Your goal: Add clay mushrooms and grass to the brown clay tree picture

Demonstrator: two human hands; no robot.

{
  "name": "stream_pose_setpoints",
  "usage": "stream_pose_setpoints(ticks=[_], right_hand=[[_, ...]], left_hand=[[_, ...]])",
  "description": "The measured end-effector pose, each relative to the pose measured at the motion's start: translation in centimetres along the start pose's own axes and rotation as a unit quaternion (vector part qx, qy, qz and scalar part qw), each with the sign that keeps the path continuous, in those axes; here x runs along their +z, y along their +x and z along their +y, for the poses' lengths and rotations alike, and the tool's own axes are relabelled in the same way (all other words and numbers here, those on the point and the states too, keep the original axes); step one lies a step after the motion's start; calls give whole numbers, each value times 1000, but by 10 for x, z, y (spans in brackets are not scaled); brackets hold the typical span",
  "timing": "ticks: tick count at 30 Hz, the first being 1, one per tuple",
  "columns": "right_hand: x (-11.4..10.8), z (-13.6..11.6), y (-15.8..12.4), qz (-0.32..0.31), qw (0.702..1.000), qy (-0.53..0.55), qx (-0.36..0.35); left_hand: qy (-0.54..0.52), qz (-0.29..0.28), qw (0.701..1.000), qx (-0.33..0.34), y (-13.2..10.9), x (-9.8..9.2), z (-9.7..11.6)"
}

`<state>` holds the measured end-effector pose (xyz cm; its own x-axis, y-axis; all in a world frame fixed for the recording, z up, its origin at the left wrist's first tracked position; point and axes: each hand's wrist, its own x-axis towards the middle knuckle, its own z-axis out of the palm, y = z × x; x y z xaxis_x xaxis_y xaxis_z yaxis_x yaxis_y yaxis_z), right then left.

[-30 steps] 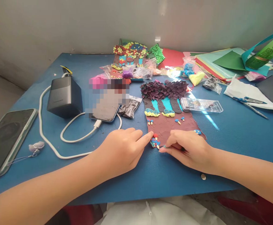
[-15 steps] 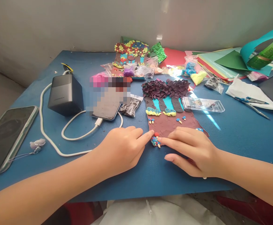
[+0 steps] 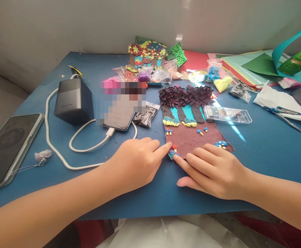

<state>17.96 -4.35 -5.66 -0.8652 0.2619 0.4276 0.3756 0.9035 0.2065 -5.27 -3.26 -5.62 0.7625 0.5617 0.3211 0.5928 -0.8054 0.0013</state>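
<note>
A flat brown clay picture [image 3: 191,137] with purple tree tops, teal strips and small coloured mushrooms lies on the blue table [image 3: 264,148]. My left hand [image 3: 135,165] rests beside its near left corner, fingers curled and the forefinger stretched out, its tip touching a little cluster of red and blue clay mushrooms [image 3: 172,152]. My right hand [image 3: 212,170] lies flat over the picture's near edge, fingers stretched out, its forefinger tip touching the same cluster from the right. Neither hand holds anything.
A black power bank [image 3: 73,101] with a white cable [image 3: 62,155] feeds a phone [image 3: 119,119]; another phone [image 3: 8,144] lies far left. Clay bags [image 3: 158,76], a second clay picture [image 3: 146,55], a clear plastic box [image 3: 226,114], coloured paper [image 3: 245,67] and scissors [image 3: 281,113] fill the back.
My right hand has opened from a pinch at the picture's near edge to flat fingers, and its forefinger has slid left to the mushroom cluster. The left forefinger stays at the cluster.
</note>
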Motion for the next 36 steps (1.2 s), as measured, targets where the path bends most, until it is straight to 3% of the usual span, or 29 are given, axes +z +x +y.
stream_pose_setpoints(ticks=[18,25,31,36], right_hand=[[0,1,1,5,1000,19,1],[-1,1,-1,77,992,37,95],[4,1,2,82,990,36,112],[9,1,2,62,986,69,141]], left_hand=[[5,-5,1000,3,0,0,-1],[-1,0,1000,-2,2,0,1],[-70,90,993,-43,3,-7,3],[-44,65,997,4,4,-10,5]])
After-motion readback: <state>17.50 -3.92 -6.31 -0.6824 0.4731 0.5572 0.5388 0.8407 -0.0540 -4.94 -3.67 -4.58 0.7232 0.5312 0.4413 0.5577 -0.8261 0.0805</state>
